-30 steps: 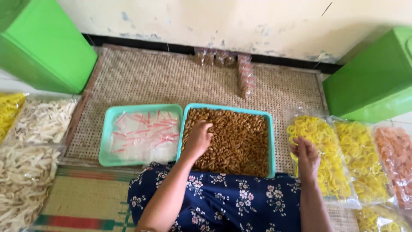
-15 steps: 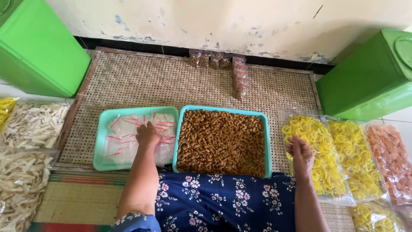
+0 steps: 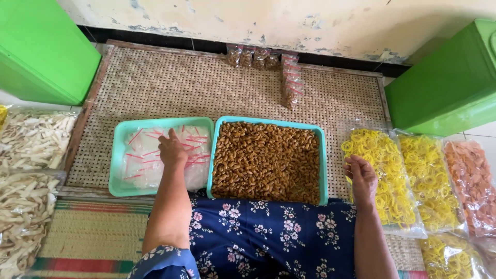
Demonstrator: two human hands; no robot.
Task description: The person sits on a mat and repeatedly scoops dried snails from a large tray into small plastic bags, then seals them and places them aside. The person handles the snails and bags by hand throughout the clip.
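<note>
My left hand [image 3: 172, 149] rests on a heap of small clear bags with red strips, which fill a teal tray [image 3: 120, 155] at the left. Its fingers lie on the bags; whether they pinch one I cannot tell. Beside it on the right stands a second teal tray [image 3: 266, 122] full of brown curled snacks [image 3: 266, 160]. My right hand [image 3: 361, 178] hovers loosely curled by that tray's right edge, over a bag of yellow ring crackers [image 3: 378, 170], with nothing seen in it. A blue flowered skirt [image 3: 258, 240] covers my lap below the trays.
A woven mat [image 3: 170, 82] lies under the trays. Filled small snack packets [image 3: 289, 77] lie at its far edge by the wall. Green bins stand at the left [image 3: 41, 51] and right [image 3: 449, 82]. Bags of pale chips [image 3: 31, 170] lie left, yellow and orange cracker bags [image 3: 467, 181] right.
My left hand has moved from the brown snack tray leftward onto the tray of clear bags. My right hand has stayed near the yellow cracker bag.
</note>
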